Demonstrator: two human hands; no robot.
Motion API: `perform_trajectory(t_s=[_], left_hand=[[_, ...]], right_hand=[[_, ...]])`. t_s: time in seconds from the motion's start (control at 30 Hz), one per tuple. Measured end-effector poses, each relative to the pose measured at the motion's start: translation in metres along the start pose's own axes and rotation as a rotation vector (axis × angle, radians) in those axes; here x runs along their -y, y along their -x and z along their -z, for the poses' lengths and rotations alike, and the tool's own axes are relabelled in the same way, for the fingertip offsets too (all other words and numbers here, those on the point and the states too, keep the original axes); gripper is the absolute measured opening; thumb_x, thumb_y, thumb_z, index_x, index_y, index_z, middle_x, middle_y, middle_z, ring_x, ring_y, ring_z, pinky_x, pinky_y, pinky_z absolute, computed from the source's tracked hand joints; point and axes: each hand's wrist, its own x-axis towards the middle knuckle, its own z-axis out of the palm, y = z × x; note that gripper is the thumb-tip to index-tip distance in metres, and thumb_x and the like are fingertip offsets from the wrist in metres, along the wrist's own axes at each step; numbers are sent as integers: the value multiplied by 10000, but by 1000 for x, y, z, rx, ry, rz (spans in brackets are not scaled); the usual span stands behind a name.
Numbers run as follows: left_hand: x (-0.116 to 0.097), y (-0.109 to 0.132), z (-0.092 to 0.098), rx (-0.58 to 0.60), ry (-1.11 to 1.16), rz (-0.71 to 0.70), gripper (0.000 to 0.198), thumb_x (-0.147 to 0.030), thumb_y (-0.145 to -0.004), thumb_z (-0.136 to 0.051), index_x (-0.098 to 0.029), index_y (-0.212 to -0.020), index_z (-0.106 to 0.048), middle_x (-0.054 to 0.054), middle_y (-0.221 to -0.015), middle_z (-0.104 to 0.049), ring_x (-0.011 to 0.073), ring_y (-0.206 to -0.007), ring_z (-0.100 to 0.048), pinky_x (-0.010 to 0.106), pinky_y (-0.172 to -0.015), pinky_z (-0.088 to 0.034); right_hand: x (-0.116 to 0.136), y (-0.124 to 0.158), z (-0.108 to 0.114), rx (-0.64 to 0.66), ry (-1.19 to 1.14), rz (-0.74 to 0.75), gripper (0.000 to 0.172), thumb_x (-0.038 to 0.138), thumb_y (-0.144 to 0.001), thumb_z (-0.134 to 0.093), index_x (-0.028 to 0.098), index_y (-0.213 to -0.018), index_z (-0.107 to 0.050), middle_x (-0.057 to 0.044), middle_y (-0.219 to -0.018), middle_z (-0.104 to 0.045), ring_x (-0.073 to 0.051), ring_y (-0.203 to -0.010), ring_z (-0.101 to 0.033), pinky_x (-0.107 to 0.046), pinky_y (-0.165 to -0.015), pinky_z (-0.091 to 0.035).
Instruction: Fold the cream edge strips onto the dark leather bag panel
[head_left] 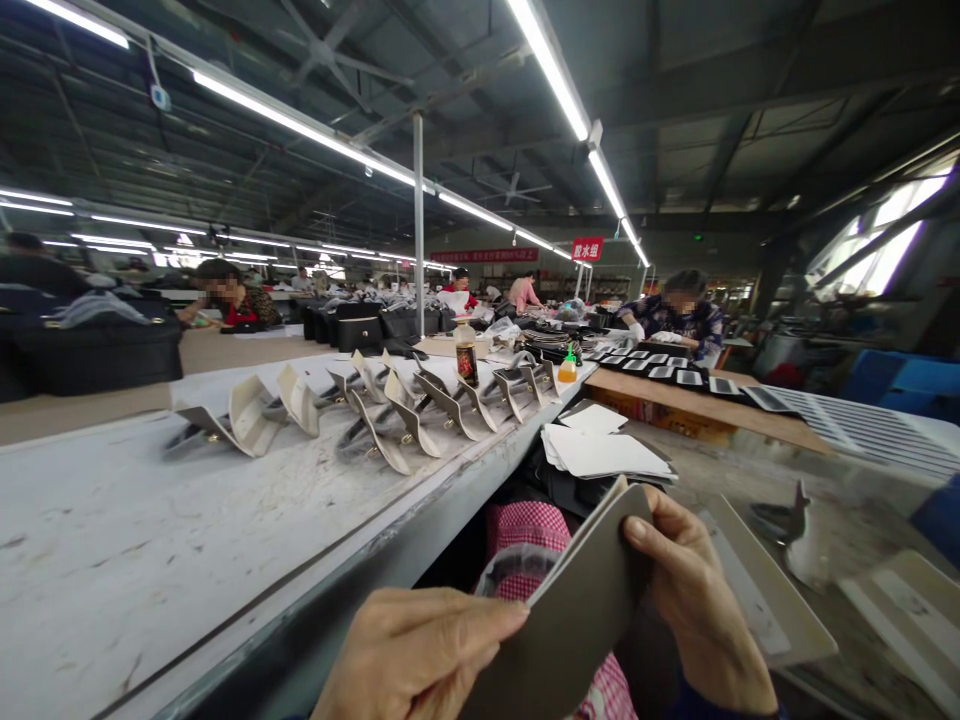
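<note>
My left hand (416, 655) and my right hand (697, 590) together hold a stiff taupe panel (562, 620), likely leather or synthetic bag material, up in front of me. It is bent into a shallow curve. My left fingers press its near face, and my right thumb rests on its far edge. Beyond my hands, a stack of white paper sheets (604, 450) lies on dark material. To my right, similar pale panels (765, 580) rest on a low surface.
A long white-topped workbench (150, 530) runs along my left, with a row of several propped bag parts (390, 410) on it. Nearby stand a brown bottle (466, 355) and a yellow glue bottle (568, 368). Co-workers sit at benches further off, with black bags among them.
</note>
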Motion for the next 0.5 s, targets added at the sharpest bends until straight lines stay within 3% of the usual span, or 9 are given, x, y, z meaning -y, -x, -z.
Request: perform_trajectory(t_s=[0.13, 0.33, 0.5], left_hand=[[0, 0, 2, 25, 67, 26, 493, 18, -891, -636, -306, -1250, -731, -2, -891, -840, 123, -672, -787, 150, -643, -634], [6, 3, 0, -40, 2, 60, 319, -119, -951, -649, -283, -1195, -772, 33, -924, -845, 172, -739, -815, 178, -647, -661], [10, 2, -1, -83, -104, 30, 279, -63, -914, -654, -228, -1108, -767, 6, -893, -847, 129, -714, -809, 105, -687, -619]], right_hand=[[0, 0, -2, 5, -18, -14, 511, 438, -491, -967, 197, -556, -521, 34, -534, -527, -104, -458, -427, -203, -421, -371], [0, 0, -4, -24, -31, -14, 524, 439, -486, -970, 197, -558, -511, 35, -544, -525, -105, -456, -443, -207, -416, -399], [2, 3, -2, -30, -13, 27, 506, 432, -519, -975, 189, -553, -532, 37, -533, -539, -97, -446, -455, -187, -407, -383]])
